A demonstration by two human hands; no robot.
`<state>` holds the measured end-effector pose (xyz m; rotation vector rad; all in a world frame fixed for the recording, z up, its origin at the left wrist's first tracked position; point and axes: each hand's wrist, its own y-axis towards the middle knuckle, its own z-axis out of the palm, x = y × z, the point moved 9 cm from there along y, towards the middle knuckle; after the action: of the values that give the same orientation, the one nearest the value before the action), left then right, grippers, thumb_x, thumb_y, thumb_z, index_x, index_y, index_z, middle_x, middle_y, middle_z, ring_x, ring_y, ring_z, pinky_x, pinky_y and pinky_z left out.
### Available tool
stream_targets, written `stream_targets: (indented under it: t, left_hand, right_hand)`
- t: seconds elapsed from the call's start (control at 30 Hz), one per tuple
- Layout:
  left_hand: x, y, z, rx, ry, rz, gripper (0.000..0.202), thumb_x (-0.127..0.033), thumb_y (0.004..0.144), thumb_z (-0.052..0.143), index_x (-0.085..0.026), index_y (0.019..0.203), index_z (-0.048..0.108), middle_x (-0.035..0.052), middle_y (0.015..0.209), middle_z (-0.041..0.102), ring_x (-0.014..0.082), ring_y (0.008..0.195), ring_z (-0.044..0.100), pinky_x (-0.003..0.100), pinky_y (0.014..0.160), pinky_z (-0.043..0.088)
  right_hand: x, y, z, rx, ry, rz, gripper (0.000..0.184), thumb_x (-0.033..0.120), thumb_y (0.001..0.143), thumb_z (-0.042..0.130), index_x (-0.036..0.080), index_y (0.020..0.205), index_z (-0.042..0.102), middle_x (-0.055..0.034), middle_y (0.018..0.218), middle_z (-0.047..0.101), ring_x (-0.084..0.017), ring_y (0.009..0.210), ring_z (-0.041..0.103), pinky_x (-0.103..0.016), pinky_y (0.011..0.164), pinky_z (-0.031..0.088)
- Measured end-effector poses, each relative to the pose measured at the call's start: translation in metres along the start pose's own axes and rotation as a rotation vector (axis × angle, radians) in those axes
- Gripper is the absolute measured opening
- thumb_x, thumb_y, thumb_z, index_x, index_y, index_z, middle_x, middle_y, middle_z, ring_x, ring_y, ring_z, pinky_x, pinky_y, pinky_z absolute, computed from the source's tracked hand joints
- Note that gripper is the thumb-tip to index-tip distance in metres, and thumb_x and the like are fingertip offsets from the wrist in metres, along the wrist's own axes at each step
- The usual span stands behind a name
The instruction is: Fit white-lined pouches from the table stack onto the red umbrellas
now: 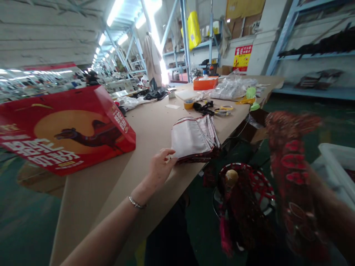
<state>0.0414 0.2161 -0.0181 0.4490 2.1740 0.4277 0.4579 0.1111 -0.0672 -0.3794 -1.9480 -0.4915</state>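
Observation:
My left hand [161, 166] rests on the brown table [149, 125] with its fingertips touching the near corner of a stack of folded white cloth pieces with dark red trim [194, 138]; the fingers are apart. At the right, a red patterned fabric piece [294, 173] is held up, blurred by motion. My right arm comes in from the lower right behind it, but the hand itself is hidden by the fabric and the blur. Below the table edge sits a round red basket [244, 192] with dark red fabric and a pink tassel.
A big red printed box [63, 129] lies on the table's left. Farther back are an orange tray [205, 83], clear plastic bags [233, 88], scissors [224, 109], a small yellow cup [189, 104] and a green object [251, 94]. A white bin [338, 162] stands at right. Blue shelving lines the back.

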Motion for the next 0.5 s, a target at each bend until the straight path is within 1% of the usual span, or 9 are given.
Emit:
stream_targets:
  t: [0.1, 0.17, 0.23, 0.27, 0.3, 0.37, 0.43, 0.47, 0.5]
  left_hand:
    - [0.000, -0.008, 0.016, 0.027, 0.159, 0.141, 0.027, -0.017, 0.072, 0.061, -0.018, 0.099, 0.064, 0.0085, 0.103, 0.065, 0.0218, 0.097, 0.060, 0.038, 0.088, 0.049]
    - [-0.002, -0.009, 0.024, 0.030, 0.228, 0.201, 0.030, -0.016, 0.073, 0.060, -0.018, 0.103, 0.063, 0.0095, 0.107, 0.064, 0.0231, 0.102, 0.057, 0.040, 0.093, 0.046]
    - [-0.003, -0.006, 0.030, 0.052, 0.279, 0.241, 0.028, -0.014, 0.076, 0.056, -0.019, 0.103, 0.063, 0.0086, 0.104, 0.065, 0.0222, 0.101, 0.057, 0.038, 0.092, 0.046]
    - [-0.004, -0.004, 0.033, 0.075, 0.302, 0.254, 0.026, -0.014, 0.078, 0.052, -0.019, 0.102, 0.063, 0.0079, 0.101, 0.065, 0.0212, 0.098, 0.058, 0.036, 0.090, 0.047]
    - [-0.005, -0.003, 0.035, 0.100, 0.330, 0.264, 0.024, -0.014, 0.081, 0.049, -0.019, 0.099, 0.064, 0.0074, 0.098, 0.066, 0.0200, 0.095, 0.059, 0.034, 0.087, 0.048]
    - [-0.007, 0.002, 0.038, 0.150, 0.400, 0.266, 0.025, -0.014, 0.084, 0.043, -0.019, 0.093, 0.065, 0.0065, 0.092, 0.066, 0.0177, 0.085, 0.061, 0.030, 0.079, 0.048]
    - [-0.010, 0.007, 0.036, 0.173, 0.473, 0.249, 0.025, -0.015, 0.085, 0.042, -0.019, 0.089, 0.066, 0.0055, 0.085, 0.066, 0.0162, 0.075, 0.060, 0.027, 0.070, 0.046]
    - [-0.014, 0.011, 0.034, 0.169, 0.498, 0.245, 0.024, -0.015, 0.085, 0.042, -0.019, 0.087, 0.066, 0.0049, 0.083, 0.065, 0.0159, 0.072, 0.059, 0.026, 0.068, 0.045]
    - [-0.018, 0.014, 0.032, 0.157, 0.514, 0.247, 0.022, -0.014, 0.083, 0.044, -0.019, 0.085, 0.065, 0.0044, 0.080, 0.065, 0.0158, 0.071, 0.059, 0.026, 0.066, 0.044]
  right_hand:
    - [-0.088, -0.032, 0.038, 0.083, -0.068, 0.246, 0.037, 0.055, 0.061, 0.060, 0.022, 0.077, 0.065, -0.0116, 0.073, 0.070, -0.029, 0.066, 0.065, -0.044, 0.062, 0.050]
    - [-0.138, -0.051, 0.054, 0.100, -0.219, 0.308, 0.042, 0.058, 0.059, 0.058, 0.021, 0.079, 0.064, -0.0115, 0.080, 0.070, -0.033, 0.079, 0.065, -0.048, 0.076, 0.049]
    - [-0.168, -0.059, 0.062, 0.110, -0.326, 0.322, 0.044, 0.059, 0.059, 0.057, 0.021, 0.082, 0.062, -0.0112, 0.087, 0.069, -0.033, 0.085, 0.064, -0.049, 0.083, 0.046]
    - [-0.172, -0.058, 0.061, 0.086, -0.336, 0.308, 0.046, 0.058, 0.060, 0.057, 0.021, 0.087, 0.062, -0.0117, 0.092, 0.069, -0.033, 0.087, 0.063, -0.048, 0.084, 0.046]
    - [-0.165, -0.053, 0.057, 0.042, -0.319, 0.280, 0.047, 0.057, 0.062, 0.056, 0.020, 0.092, 0.060, -0.0123, 0.097, 0.068, -0.031, 0.089, 0.063, -0.047, 0.085, 0.046]
    - [-0.122, -0.036, 0.047, -0.083, -0.246, 0.172, 0.047, 0.053, 0.070, 0.053, 0.019, 0.101, 0.058, -0.0127, 0.102, 0.066, -0.028, 0.091, 0.063, -0.043, 0.084, 0.046]
    - [-0.042, -0.020, 0.049, -0.137, -0.162, -0.033, 0.038, 0.048, 0.078, 0.049, 0.019, 0.101, 0.059, -0.0099, 0.099, 0.066, -0.023, 0.088, 0.062, -0.038, 0.082, 0.047]
    - [0.006, -0.014, 0.058, -0.109, -0.144, -0.169, 0.032, 0.045, 0.082, 0.049, 0.020, 0.100, 0.060, -0.0076, 0.096, 0.066, -0.020, 0.085, 0.062, -0.035, 0.080, 0.048]
    - [0.056, -0.012, 0.077, -0.022, -0.130, -0.332, 0.028, 0.041, 0.085, 0.047, 0.021, 0.100, 0.060, -0.0061, 0.095, 0.065, -0.018, 0.086, 0.061, -0.032, 0.080, 0.047]
